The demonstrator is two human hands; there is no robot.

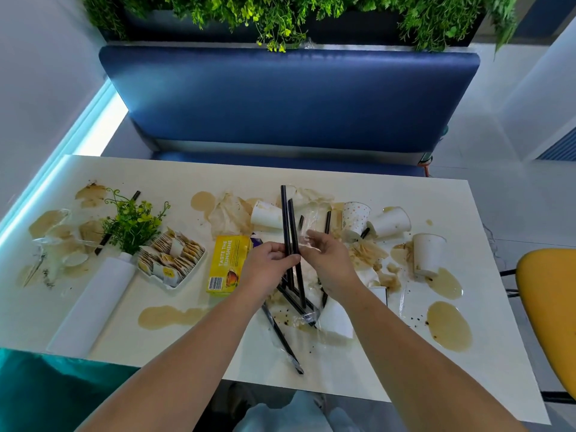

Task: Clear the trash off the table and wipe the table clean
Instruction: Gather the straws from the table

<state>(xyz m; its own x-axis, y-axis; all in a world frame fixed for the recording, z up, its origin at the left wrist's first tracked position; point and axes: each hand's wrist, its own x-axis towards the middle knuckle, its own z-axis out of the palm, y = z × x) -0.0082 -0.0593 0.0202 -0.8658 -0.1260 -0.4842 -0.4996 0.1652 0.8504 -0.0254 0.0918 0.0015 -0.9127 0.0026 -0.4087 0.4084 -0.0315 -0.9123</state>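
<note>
My left hand (268, 266) grips two black straws (288, 226) that stand nearly upright above the white table (187, 338). My right hand (327, 254) is right beside them, its fingers pinching a clear plastic wrapper (308, 232). More black straws (282, 333) lie on the table below my hands. Tipped white paper cups (266, 215), (391, 222), (428, 254) and a dotted cup (355, 218) lie among soaked napkins (227, 215). Brown spills (448, 325), (168, 316) spread over the tabletop.
A yellow tea box (227, 265) lies left of my hands, beside a white tray of tea bags (171, 260) and a white vase with green plant (131, 226). A blue bench (290, 98) stands behind the table. A yellow chair (548, 310) is at right.
</note>
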